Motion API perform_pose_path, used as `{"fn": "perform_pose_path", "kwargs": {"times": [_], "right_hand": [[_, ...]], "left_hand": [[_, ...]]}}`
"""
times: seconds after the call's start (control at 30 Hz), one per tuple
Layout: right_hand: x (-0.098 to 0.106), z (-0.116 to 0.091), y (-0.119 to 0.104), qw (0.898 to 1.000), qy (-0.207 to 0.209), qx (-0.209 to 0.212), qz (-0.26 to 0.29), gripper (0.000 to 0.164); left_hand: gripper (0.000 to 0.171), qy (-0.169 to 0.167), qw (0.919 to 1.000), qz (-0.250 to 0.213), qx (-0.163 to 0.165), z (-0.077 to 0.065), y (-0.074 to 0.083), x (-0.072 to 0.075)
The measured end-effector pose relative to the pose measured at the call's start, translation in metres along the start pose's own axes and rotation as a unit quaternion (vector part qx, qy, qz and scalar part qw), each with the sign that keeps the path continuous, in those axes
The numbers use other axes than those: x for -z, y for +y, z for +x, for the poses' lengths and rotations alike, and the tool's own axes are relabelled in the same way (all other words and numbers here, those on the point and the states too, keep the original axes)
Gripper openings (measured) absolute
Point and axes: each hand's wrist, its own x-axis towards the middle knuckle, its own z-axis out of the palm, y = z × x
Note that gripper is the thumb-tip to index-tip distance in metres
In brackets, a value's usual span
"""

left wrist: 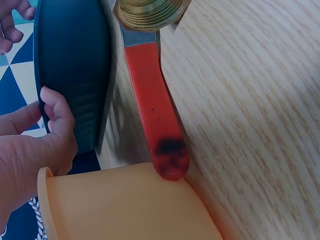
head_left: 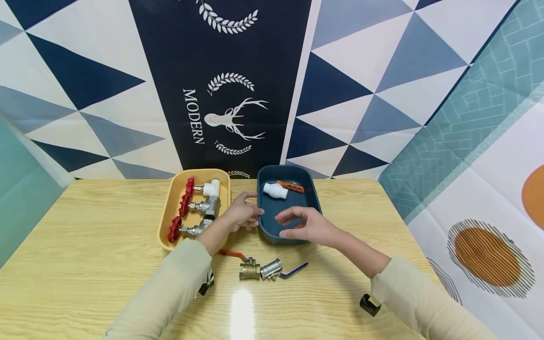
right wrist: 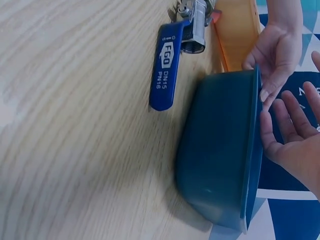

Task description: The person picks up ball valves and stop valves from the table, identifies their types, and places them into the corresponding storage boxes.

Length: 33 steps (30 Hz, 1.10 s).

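My left hand pinches the left rim of a dark blue plastic bin, thumb and fingers on either side of the edge. Inside that bin lies a white plastic ball valve with an orange handle. My right hand hovers over the bin's near right part, fingers spread and slightly bent, holding nothing. On the table in front of the bin lie a brass ball valve with a red lever and a silver ball valve with a blue lever.
Left of the blue bin stands a yellow bin holding three valves with red handwheels; one has a white body. The wooden table meets a patterned backdrop behind both bins.
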Motion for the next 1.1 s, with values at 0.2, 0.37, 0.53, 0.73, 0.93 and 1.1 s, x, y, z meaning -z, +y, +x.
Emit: {"fn": "perform_pose_path", "kwargs": {"times": [0.2, 0.37, 0.53, 0.73, 0.93, 1.1], "right_hand": [[-0.005, -0.004, -0.001, 1.0, -0.016, 0.002, 0.007, 0.042], [-0.009, -0.008, -0.005, 0.999, -0.033, 0.0, 0.014, 0.043], [-0.014, -0.011, -0.009, 0.999, -0.05, 0.001, 0.019, 0.039], [-0.021, -0.015, -0.008, 0.997, -0.064, 0.009, 0.033, 0.041], [-0.028, -0.019, -0.002, 0.997, -0.072, 0.019, 0.034, 0.039], [-0.033, -0.021, 0.004, 0.996, -0.079, 0.017, 0.026, 0.04]], "left_hand": [[0.059, 0.002, 1.0, 0.001, -0.003, 0.001, -0.002, 0.0], [0.058, -0.003, 1.0, -0.004, -0.007, 0.001, -0.003, -0.001], [0.057, -0.004, 1.0, -0.002, -0.005, 0.001, -0.003, -0.001], [0.057, -0.007, 0.9999, -0.007, -0.007, 0.001, -0.002, 0.0], [0.057, -0.008, 0.9999, -0.006, -0.008, 0.0, -0.002, 0.0], [0.057, -0.008, 0.9999, -0.003, -0.009, -0.001, -0.001, 0.0]]}}
